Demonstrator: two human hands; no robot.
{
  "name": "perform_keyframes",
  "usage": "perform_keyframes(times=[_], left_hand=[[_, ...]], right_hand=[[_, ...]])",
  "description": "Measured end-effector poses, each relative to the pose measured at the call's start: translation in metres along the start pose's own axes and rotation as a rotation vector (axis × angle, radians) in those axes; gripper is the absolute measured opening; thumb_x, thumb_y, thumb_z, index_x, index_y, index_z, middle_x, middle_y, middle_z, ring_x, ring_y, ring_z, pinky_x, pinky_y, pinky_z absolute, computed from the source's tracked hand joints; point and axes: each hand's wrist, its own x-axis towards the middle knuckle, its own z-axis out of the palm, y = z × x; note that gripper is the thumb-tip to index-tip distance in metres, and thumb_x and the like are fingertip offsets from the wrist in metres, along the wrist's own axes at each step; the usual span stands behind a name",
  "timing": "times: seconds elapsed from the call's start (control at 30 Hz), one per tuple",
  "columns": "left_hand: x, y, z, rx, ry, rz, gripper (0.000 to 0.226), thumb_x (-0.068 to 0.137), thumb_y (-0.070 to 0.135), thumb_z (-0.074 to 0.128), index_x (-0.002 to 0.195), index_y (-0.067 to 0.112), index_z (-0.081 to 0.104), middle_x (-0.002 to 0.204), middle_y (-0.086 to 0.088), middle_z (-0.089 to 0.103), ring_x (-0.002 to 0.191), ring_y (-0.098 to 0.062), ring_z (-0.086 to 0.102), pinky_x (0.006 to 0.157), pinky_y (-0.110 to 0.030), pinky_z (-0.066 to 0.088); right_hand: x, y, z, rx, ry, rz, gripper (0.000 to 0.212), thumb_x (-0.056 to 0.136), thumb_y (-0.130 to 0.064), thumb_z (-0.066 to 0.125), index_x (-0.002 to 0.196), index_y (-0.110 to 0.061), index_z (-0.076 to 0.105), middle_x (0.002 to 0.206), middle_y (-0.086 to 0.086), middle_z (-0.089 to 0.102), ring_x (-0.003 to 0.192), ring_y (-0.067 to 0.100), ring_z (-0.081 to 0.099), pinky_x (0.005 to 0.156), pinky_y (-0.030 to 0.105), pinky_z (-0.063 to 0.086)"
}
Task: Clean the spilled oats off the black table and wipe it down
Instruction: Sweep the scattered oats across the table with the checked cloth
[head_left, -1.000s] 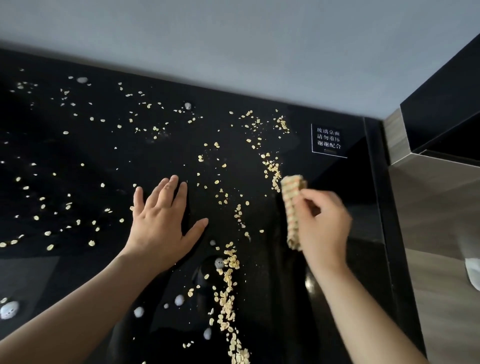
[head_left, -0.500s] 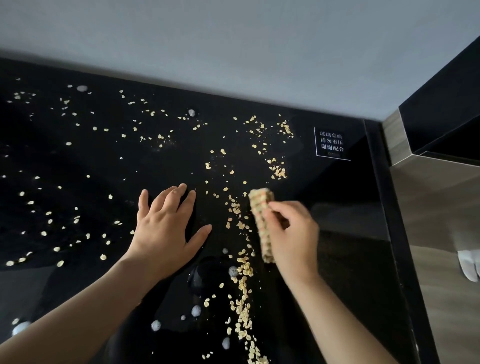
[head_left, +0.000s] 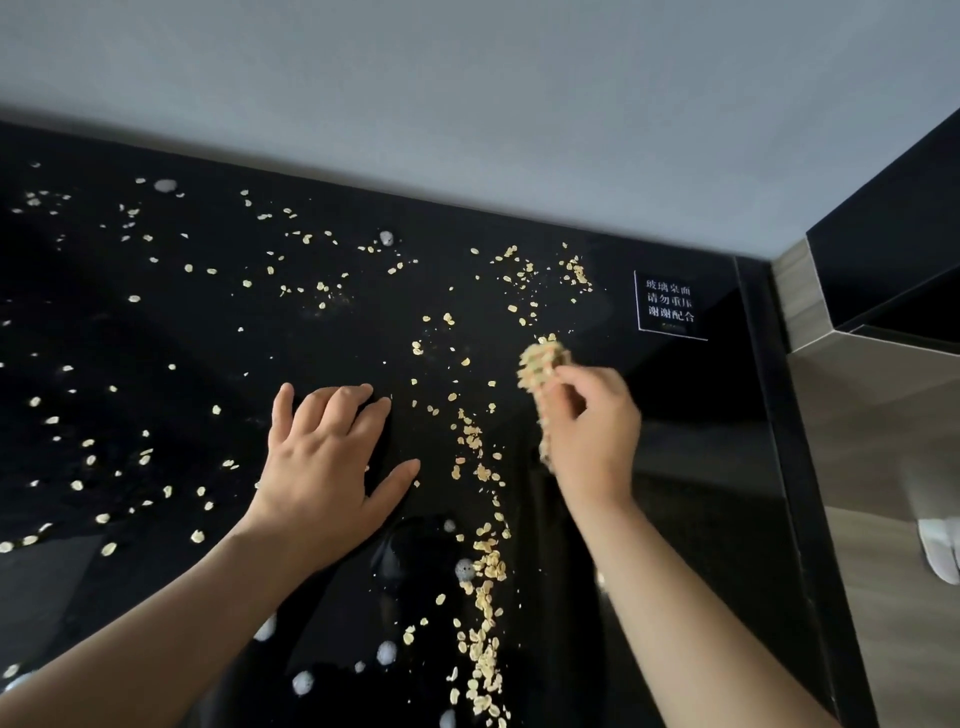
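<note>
Your right hand (head_left: 592, 436), gripping the cloth (head_left: 543, 364), has swung back right to sweep more oats (head_left: 485, 571); your left hand (head_left: 322, 467) rests flat on the bench (head_left: 701, 467).

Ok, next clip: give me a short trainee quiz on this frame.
1. True or false: the left hand rests on the black table, holding nothing.
2. The right hand grips: A a brush, B a folded cloth, C a cup.
3. Fill in: the thickest line of oats lies to the ____ of the left hand.
Key: 1 true; 2 B; 3 right.
</note>
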Motion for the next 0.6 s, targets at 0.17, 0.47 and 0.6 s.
perform_keyframes(times=[0.17,0.47,0.6], left_hand=[[0.023,-0.006,-0.01,-0.103,0.098,-0.03,0.054,0.087,0.053,0.036,0.109,0.014,0.066,0.105,0.001,0.058,0.101,-0.028,0.055,0.108,-0.053,0.029],[0.041,0.008,-0.004,-0.08,0.025,-0.048,0.079,0.084,0.061,0.025,0.147,0.012,0.032,0.153,-0.003,0.03,0.143,-0.02,0.022,0.119,-0.04,0.008],[0.043,0.01,0.001,-0.067,-0.006,-0.052,0.086,0.083,0.066,0.021,0.149,0.012,0.027,0.157,-0.002,0.02,0.147,-0.017,0.01,0.119,-0.037,0.001]], right_hand=[[-0.015,-0.005,-0.001,0.086,-0.134,-0.073,0.015,0.085,-0.01,0.069,0.099,-0.011,0.073,0.094,-0.005,0.064,0.083,-0.003,0.058,0.075,0.004,0.043],[0.064,0.031,-0.013,-0.039,0.148,0.133,0.018,0.088,-0.008,0.064,0.104,-0.005,0.071,0.102,0.009,0.065,0.093,0.021,0.061,0.081,0.017,0.04],[0.037,0.008,0.009,-0.003,0.052,0.004,0.017,0.086,-0.006,0.064,0.101,-0.006,0.072,0.098,0.005,0.062,0.083,0.019,0.061,0.075,0.016,0.04]])
